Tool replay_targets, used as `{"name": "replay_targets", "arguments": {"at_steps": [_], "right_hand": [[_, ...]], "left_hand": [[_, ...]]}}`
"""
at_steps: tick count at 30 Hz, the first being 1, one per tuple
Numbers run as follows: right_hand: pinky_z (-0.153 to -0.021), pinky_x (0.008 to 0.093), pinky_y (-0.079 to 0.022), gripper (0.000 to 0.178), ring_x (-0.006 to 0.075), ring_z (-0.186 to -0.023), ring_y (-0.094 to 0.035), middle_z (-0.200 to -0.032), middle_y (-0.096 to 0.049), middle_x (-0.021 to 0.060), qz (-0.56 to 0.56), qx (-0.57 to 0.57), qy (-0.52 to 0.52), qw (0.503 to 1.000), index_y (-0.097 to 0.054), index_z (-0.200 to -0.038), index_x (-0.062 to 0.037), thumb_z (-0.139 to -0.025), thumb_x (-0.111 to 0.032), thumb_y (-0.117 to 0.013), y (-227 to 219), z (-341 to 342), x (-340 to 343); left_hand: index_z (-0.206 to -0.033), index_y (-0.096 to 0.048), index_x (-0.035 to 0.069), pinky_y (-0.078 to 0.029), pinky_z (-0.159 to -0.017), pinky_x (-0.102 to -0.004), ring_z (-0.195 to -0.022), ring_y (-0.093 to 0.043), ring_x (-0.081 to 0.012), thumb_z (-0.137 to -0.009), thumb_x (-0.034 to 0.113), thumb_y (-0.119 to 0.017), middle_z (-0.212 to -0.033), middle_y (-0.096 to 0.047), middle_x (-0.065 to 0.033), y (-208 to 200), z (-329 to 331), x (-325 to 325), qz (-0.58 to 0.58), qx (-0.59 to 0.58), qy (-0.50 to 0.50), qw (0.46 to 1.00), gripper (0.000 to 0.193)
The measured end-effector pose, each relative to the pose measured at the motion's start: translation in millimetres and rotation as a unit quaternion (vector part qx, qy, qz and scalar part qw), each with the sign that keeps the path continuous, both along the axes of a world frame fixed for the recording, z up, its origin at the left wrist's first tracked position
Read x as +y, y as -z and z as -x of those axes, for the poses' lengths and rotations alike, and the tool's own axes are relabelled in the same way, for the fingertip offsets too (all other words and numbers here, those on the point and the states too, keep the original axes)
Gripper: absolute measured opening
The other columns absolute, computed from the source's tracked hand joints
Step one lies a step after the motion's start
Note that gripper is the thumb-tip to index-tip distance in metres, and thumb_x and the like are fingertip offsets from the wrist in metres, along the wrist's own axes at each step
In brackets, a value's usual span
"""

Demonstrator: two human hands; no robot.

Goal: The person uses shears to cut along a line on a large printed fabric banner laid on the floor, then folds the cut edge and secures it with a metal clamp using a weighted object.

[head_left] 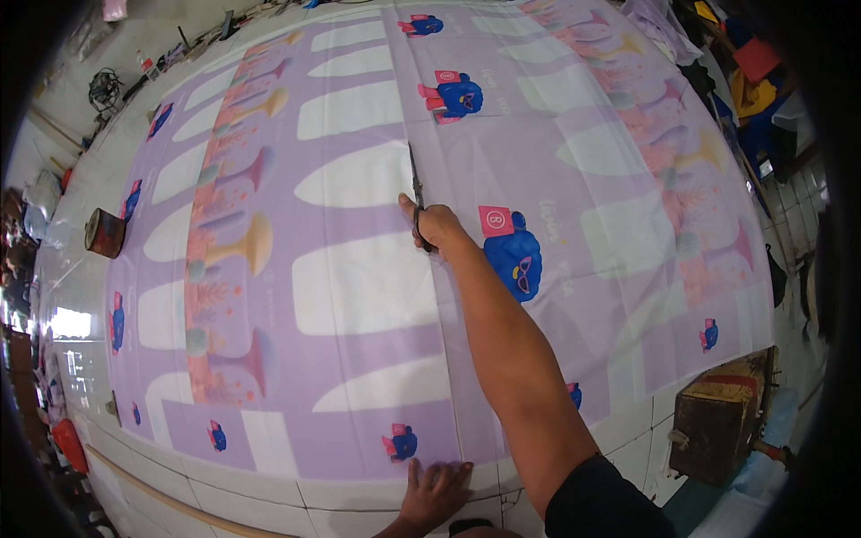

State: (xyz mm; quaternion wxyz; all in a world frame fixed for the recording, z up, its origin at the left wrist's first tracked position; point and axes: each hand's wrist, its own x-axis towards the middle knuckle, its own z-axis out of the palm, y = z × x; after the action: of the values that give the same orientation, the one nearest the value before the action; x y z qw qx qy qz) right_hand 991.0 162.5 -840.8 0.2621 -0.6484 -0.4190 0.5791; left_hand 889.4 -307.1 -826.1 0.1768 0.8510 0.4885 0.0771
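A wide lilac printed cloth is filling the middle, with a lengthwise line (451,386) running through it between 12 and 6 o'clock. The cloth (484,161) is lying mostly flat, creasing lightly towards 2 o'clock. The right hand (438,224) is sitting near the centre, its fingers clenching the handles of dark scissors (415,170), whose blades are pointing to 12 o'clock. The left hand (437,491) is resting at 6 o'clock, fingers spreading on the near hem, grasping nothing visible. The step in hand is seemingly cutting along that line; the next move is probably calling for steady blades on it and a flat, taut hem.

White tiles (350,495) are showing beneath, around the cloth. In the room, a heap of coloured fabrics (762,85) is lying at 2 o'clock, a worn metal box (717,421) is standing at 4, a wooden pole (193,507) is slanting at 7 to 8, a rusty can (105,234) is standing by the cloth's edge at 9, and 1 wire coil (105,88) is hanging at 10.
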Motion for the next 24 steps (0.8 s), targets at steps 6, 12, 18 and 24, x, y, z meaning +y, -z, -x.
{"name": "replay_targets", "arguments": {"at_steps": [6,12,18,24], "right_hand": [[-0.048,0.027,-0.044,0.065,0.0117,-0.049,-0.052,-0.061,-0.052,0.0006,0.071,0.082,-0.003,0.994,-0.055,-0.079,-0.0067,-0.084,-0.071,-0.064,-22,-6,-8],[-0.05,0.0244,-0.044,0.062,0.01,-0.052,-0.054,-0.061,-0.053,-0.0018,0.089,0.117,-0.005,0.989,-0.052,-0.08,-0.0127,-0.081,-0.074,-0.065,-29,-22,-25],[-0.051,0.0248,-0.042,0.062,0.0099,-0.051,-0.052,-0.06,-0.052,-0.0017,0.076,0.108,-0.005,0.991,-0.053,-0.081,-0.0112,-0.082,-0.072,-0.064,-21,-21,-35],[-0.048,0.0293,-0.041,0.064,0.0126,-0.049,-0.05,-0.058,-0.05,0.0013,0.055,0.06,-0.011,0.997,-0.054,-0.074,-0.0067,-0.087,-0.068,-0.062,-14,-9,-25]], "left_hand": [[-0.132,-0.058,0.012,-0.042,-0.099,-0.0581,-0.11,-0.054,-0.0311,-0.085,0.043,-0.068,-0.118,-0.055,-0.0132,-14,1,6,-0.003,0.002,-0.003,1.0,0.058],[-0.138,-0.054,0.011,-0.042,-0.1,-0.0543,-0.105,-0.057,-0.0324,-0.082,0.049,-0.07,-0.108,-0.059,-0.0128,-23,2,70,0.047,-0.03,-0.086,0.995,0.07],[-0.142,-0.043,0.002,-0.021,-0.118,-0.0544,-0.139,-0.031,-0.0447,-0.085,0.041,-0.071,-0.143,-0.041,-0.0259,9,18,305,-0.149,-0.05,-0.242,0.957,0.075],[-0.143,-0.042,0.003,-0.018,-0.118,-0.0581,-0.141,-0.029,-0.0445,-0.082,0.054,-0.068,-0.143,-0.039,-0.0257,21,18,328,-0.089,-0.006,-0.256,0.963,0.084]]}}
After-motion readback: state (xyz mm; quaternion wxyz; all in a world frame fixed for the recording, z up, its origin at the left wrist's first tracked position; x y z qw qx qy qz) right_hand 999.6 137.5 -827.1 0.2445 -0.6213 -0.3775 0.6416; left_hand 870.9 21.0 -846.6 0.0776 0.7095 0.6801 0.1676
